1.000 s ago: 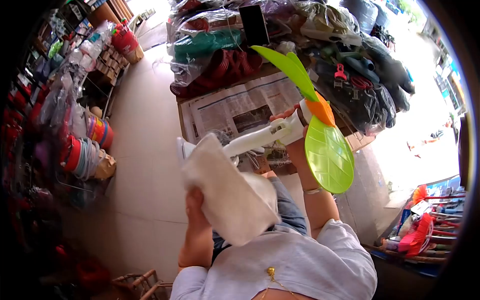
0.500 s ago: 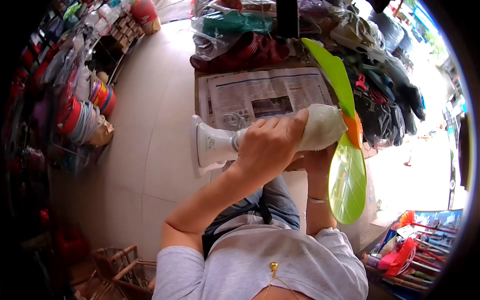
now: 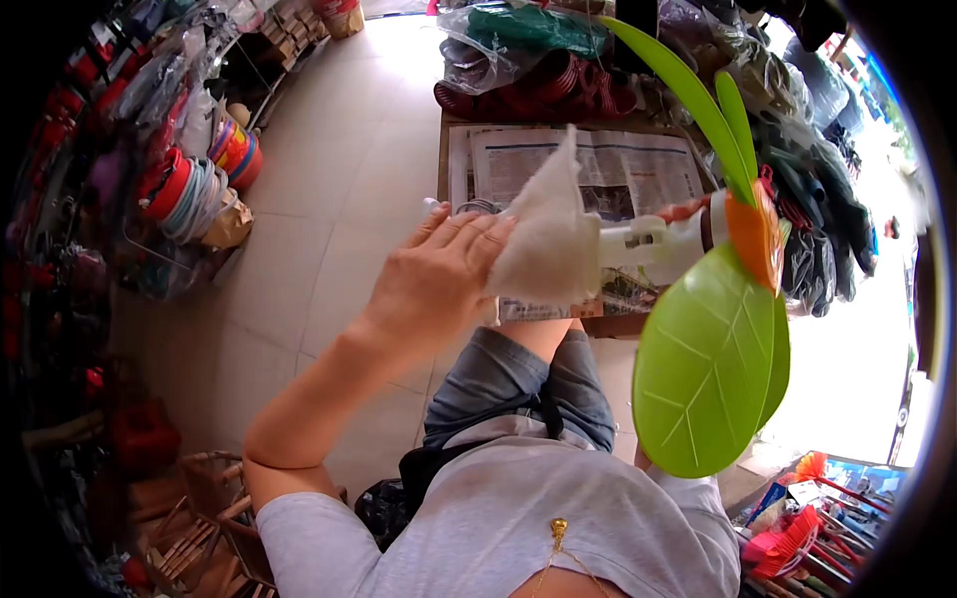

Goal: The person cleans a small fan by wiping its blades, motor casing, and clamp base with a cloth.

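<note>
A small fan with green leaf-shaped blades point(image 3: 706, 364), an orange hub point(image 3: 755, 239) and a whitish neck point(image 3: 648, 249) lies sideways in front of my body. My left hand point(image 3: 439, 269) presses a pale cloth point(image 3: 543, 239) against the base end, its fingers closed on the cloth's edge. Little of the white base shows past the hand and cloth. Behind the neck, close to the hub, a few fingers of my right hand point(image 3: 686, 211) wrap the fan. The blades and the fan's body hide the rest of that hand.
Newspaper sheets point(image 3: 638, 164) cover a surface beyond the fan. Bagged red goods point(image 3: 548, 90) lie at its far side. Coiled cable point(image 3: 194, 199) and shelves stand at left, a wooden rack point(image 3: 229, 498) at lower left, and brushes point(image 3: 797, 538) at lower right.
My left hand has moved left from the neck to the base, and the cloth has come off the head end. The fan has shifted right, its blades turned more towards me.
</note>
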Demonstrator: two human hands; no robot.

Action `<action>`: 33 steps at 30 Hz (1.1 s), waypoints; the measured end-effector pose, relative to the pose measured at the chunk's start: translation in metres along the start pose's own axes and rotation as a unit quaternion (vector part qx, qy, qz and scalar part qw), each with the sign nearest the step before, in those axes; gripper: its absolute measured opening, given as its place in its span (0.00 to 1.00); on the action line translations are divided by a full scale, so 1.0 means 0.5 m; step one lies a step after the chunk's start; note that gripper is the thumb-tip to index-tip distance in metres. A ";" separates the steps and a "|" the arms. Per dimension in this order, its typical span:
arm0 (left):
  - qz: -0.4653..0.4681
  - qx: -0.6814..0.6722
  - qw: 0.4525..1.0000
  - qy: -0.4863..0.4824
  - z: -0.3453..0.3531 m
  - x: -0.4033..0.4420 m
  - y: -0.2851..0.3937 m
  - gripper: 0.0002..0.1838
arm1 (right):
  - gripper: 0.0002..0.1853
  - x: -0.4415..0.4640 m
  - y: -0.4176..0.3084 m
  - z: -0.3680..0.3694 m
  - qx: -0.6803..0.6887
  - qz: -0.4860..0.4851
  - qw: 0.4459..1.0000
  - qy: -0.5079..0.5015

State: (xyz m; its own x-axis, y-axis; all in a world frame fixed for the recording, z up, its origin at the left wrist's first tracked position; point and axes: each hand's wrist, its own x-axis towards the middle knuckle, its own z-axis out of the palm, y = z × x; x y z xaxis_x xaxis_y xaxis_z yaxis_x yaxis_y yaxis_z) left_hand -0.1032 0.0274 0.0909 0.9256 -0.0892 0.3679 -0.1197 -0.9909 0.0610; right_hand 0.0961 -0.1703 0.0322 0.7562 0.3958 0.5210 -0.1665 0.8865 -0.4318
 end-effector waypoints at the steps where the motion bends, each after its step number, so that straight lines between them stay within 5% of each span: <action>1: -0.004 -0.038 0.999 -0.003 -0.005 -0.005 -0.010 0.29 | 0.29 0.017 -0.003 0.011 -0.017 -0.002 1.000 -0.009; 8: -0.090 -0.084 0.992 0.008 0.074 -0.026 -0.091 0.29 | 0.29 0.114 -0.027 0.073 -0.182 -0.009 0.982 -0.047; 11: -0.199 -0.321 0.919 0.111 0.117 -0.026 -0.073 0.29 | 0.28 0.137 -0.027 0.084 -0.257 0.003 0.964 -0.066; 13: -0.224 -0.299 0.912 0.170 0.108 0.000 -0.039 0.29 | 0.28 0.148 -0.020 0.088 -0.305 0.022 0.948 -0.087; 21: -0.108 -0.414 0.901 0.067 0.155 0.024 0.012 0.27 | 0.27 0.190 0.004 0.081 -0.399 0.040 0.903 -0.155; 22: -0.106 -0.416 0.901 0.063 0.162 0.023 0.014 0.27 | 0.27 0.187 0.005 0.084 -0.400 0.037 0.904 -0.147; 24: -0.081 -0.206 0.971 0.094 0.169 0.022 0.023 0.25 | 0.26 0.169 0.008 0.103 -0.396 0.036 0.910 -0.117; 27: -0.104 -0.199 0.972 0.071 0.209 0.006 -0.001 0.28 | 0.25 0.150 0.020 0.111 -0.390 0.037 0.918 -0.064; 29: -0.109 -0.219 0.967 0.076 0.215 0.002 -0.007 0.29 | 0.20 0.139 0.037 0.078 -0.268 0.071 0.960 0.039; 33: -0.105 -0.152 0.977 0.105 0.221 -0.015 0.006 0.31 | 0.20 0.128 0.020 0.079 -0.247 0.037 0.968 0.003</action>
State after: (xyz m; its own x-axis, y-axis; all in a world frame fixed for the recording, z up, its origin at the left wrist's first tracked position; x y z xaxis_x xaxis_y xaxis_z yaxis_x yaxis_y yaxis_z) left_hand -0.0707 0.0140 -0.0140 0.8507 0.1671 0.4985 -0.0665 -0.9063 0.4173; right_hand 0.1178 -0.1267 0.0906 0.7578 0.4513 0.4712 0.1016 0.6317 -0.7685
